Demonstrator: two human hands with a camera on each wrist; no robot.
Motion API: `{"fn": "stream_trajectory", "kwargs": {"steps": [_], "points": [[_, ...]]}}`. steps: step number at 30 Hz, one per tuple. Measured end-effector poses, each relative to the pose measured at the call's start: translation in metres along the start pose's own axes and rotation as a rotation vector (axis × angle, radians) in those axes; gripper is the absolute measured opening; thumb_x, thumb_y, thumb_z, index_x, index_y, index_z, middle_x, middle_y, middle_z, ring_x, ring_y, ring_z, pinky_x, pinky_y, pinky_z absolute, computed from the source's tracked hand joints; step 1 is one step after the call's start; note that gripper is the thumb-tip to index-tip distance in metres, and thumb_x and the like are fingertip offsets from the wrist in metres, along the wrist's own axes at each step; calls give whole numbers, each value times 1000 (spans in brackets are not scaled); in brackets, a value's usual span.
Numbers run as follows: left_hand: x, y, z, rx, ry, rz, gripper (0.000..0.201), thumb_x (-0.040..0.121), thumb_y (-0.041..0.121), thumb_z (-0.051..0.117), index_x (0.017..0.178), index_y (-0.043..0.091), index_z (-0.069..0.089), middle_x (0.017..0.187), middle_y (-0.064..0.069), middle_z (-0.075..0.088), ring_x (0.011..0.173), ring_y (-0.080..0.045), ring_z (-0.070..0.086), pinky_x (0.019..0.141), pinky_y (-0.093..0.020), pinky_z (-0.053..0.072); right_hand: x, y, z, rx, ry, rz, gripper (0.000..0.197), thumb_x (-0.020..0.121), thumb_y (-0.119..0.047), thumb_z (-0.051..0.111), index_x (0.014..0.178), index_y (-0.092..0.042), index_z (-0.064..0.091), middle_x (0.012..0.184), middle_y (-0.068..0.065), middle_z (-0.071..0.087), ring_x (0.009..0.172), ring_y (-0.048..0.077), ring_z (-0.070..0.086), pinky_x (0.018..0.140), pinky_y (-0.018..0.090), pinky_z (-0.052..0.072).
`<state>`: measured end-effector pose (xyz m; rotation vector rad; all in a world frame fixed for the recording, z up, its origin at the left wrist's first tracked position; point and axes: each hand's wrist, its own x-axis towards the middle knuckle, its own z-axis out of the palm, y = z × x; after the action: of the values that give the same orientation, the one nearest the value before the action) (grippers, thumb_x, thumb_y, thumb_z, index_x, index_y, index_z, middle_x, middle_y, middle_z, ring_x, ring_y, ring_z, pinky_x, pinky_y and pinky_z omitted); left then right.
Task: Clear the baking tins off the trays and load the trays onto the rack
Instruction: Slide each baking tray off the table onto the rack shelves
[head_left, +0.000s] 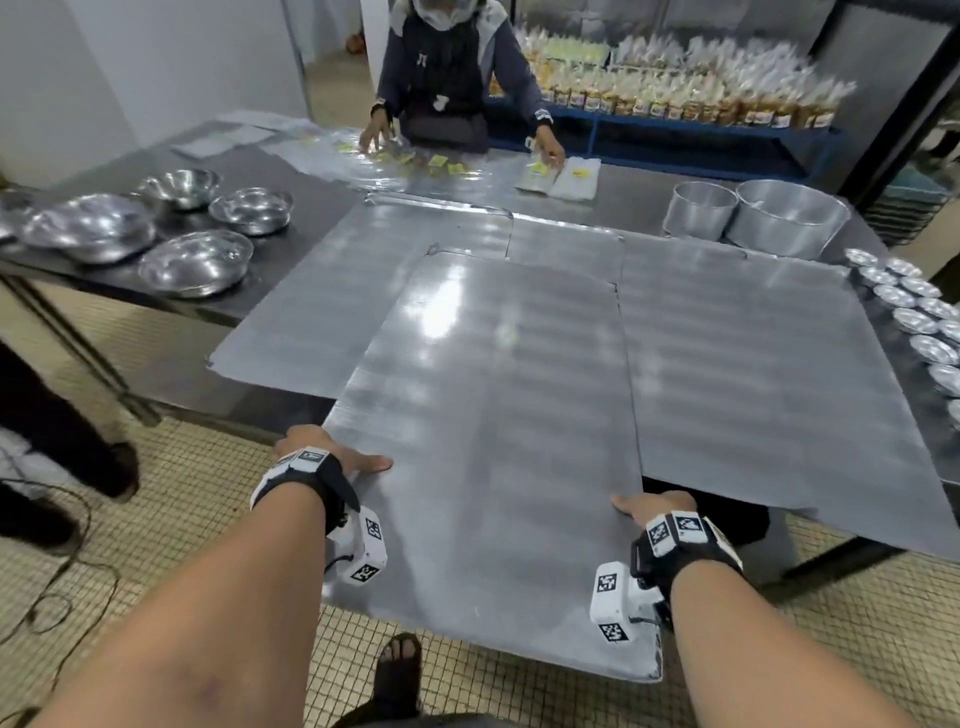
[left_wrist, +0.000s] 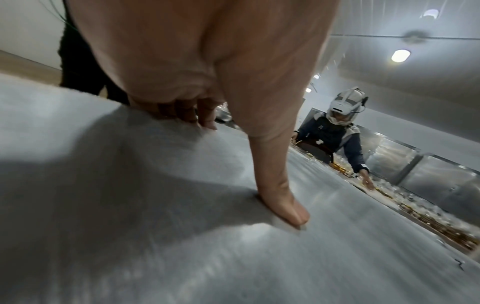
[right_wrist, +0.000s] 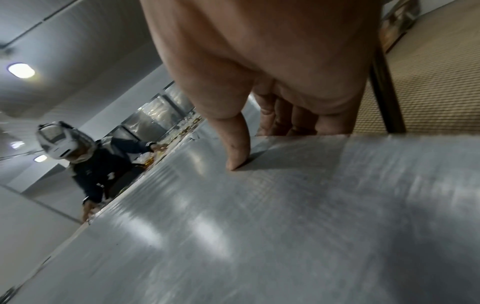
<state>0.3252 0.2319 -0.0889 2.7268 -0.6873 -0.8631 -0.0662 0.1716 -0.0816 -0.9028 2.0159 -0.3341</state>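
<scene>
A large flat metal tray juts off the near side of the table over the floor, lying across two other flat trays. My left hand grips its left edge, thumb on top and fingers curled under. My right hand grips the right edge the same way, thumb on top and fingers below. Several small fluted baking tins sit along the table's right side. Two round deep tins stand at the back right.
Several steel bowls sit on the table's left end. Another person works with clear bags across the table. A blue rack of bagged goods stands behind. A dark tray rack is at the far right. A cable lies on the floor.
</scene>
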Motion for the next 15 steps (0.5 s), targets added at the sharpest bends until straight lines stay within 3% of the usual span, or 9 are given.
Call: {"fn": "stream_trajectory", "kwargs": {"steps": [3, 7, 10, 15], "points": [[-1, -27, 0, -68, 4, -34, 145, -2, 73, 86, 124, 6, 59, 121, -13, 66, 105, -36, 66, 91, -46, 56, -3, -8, 10, -41, 0, -35, 36, 78, -19, 82, 100, 3, 63, 88, 12, 60, 70, 25, 57, 70, 29, 42], [-10, -51, -8, -140, -6, -73, 123, 19, 62, 95, 123, 6, 58, 116, -14, 70, 101, -38, 67, 88, -47, 56, -11, -22, 22, -64, 2, -89, 33, 78, -19, 80, 96, 3, 62, 78, 10, 62, 73, 27, 60, 69, 29, 45], [0, -68, -11, -188, -31, -100, 102, 26, 58, 97, 108, 6, 63, 99, -14, 72, 87, -36, 70, 83, -47, 59, -17, -29, 35, -58, 4, -116, 30, 77, -17, 80, 88, 0, 57, 71, 8, 61, 67, 25, 60, 69, 29, 45], [30, -82, -33, -193, -24, -109, 104, 26, 62, 95, 107, 6, 62, 95, -14, 72, 80, -35, 70, 77, -45, 60, -33, -47, 71, -46, 25, -119, 34, 73, -15, 83, 69, 0, 53, 60, 4, 54, 69, 25, 57, 71, 29, 46]]}}
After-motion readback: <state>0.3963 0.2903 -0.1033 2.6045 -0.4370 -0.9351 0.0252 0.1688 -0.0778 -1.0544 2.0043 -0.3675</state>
